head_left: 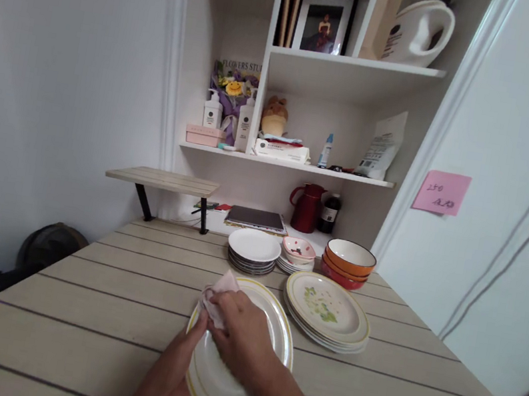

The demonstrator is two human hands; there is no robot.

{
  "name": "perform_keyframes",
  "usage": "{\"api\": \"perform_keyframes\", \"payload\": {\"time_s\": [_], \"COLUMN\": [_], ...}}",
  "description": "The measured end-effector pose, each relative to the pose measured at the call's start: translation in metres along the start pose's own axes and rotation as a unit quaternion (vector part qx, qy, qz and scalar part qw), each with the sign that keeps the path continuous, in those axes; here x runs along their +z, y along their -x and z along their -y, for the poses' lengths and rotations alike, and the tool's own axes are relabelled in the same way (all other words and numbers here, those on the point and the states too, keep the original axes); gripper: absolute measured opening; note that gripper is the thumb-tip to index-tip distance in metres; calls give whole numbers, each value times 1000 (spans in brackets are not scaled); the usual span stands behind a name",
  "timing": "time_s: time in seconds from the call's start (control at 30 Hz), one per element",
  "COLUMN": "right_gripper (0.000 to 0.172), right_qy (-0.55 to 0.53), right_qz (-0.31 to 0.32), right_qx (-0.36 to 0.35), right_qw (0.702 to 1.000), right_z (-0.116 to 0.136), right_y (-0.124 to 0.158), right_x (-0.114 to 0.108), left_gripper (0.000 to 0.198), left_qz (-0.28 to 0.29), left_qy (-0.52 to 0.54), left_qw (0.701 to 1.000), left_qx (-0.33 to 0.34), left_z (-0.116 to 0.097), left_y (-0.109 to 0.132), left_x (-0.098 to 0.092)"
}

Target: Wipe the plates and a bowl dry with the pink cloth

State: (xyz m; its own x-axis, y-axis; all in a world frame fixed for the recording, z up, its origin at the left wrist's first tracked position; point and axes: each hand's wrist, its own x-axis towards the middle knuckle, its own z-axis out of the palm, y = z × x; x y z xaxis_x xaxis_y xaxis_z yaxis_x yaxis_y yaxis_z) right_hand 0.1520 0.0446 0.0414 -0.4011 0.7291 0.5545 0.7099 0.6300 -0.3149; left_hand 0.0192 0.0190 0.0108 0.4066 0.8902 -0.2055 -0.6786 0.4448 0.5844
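A white plate with a yellow rim is tilted up off the wooden table. My left hand grips its lower left edge from underneath. My right hand lies over the plate's face with its fingers pinched on a crumpled pale pink cloth, which presses against the plate's upper left part.
Behind the plate stand a stack of flowered plates, a stack of small white plates, a small pink bowl on saucers and nested orange bowls. Shelves with bottles, a red jug and a tablet line the back wall.
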Motion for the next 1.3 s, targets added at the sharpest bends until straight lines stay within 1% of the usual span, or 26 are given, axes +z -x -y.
{"api": "perform_keyframes", "payload": {"time_s": [0.07,0.2,0.33,0.43,0.5,0.57,0.63,0.73,0.8,0.87,0.9,0.97,1.03,1.13,1.17,1.23,1.3], "right_gripper": [38,34,31,29,30,31,33,35,36,43,48,56,56,44,38,26,16], "right_qy": [4,12,25,51,65,70,62,19,-14,-27,-26,-10,12,27,32,51,68], "right_qz": [1,-35,-49,-44,-36,-15,23,92,128,143,143,125,80,-3,-19,-19,19], "right_qx": [11,69,104,117,137,143,112,27,-22,-46,-49,-40,-13,49,70,103,113], "right_qw": [1000,997,993,991,988,987,991,995,991,988,988,991,997,998,997,993,991], "right_z": [0,-11,-20,-24,-25,-24,-20,-6,5,13,15,14,6,-13,-19,-27,-27], "right_y": [0,-2,-1,3,8,13,19,26,29,29,27,21,13,5,4,8,16], "right_x": [-1,-12,-21,-25,-26,-27,-27,-27,-25,-21,-18,-13,-11,-16,-19,-25,-31], "left_gripper": [63,64,64,63,64,65,64,63,63,62,61,58,57,62,64,66,65], "left_qz": [3,23,52,61,60,49,29,10,20,37,44,59,70,69,64,54,40], "left_qy": [3,24,44,87,129,160,175,183,185,177,169,143,115,84,79,83,100], "left_qw": [1000,999,998,994,988,981,976,974,973,974,977,984,989,994,995,995,994], "left_qx": [1,-23,-11,20,62,100,126,136,138,134,126,93,54,18,12,14,36], "left_z": [-1,0,3,1,-3,-8,-12,-15,-15,-13,-12,-7,-3,2,3,2,-1], "left_y": [-2,-4,-6,-7,-8,-9,-10,-10,-10,-10,-10,-11,-11,-11,-10,-8,-5], "left_x": [-1,-4,-5,-4,-2,-2,-2,-7,-11,-14,-15,-15,-13,-8,-6,-2,2]}}
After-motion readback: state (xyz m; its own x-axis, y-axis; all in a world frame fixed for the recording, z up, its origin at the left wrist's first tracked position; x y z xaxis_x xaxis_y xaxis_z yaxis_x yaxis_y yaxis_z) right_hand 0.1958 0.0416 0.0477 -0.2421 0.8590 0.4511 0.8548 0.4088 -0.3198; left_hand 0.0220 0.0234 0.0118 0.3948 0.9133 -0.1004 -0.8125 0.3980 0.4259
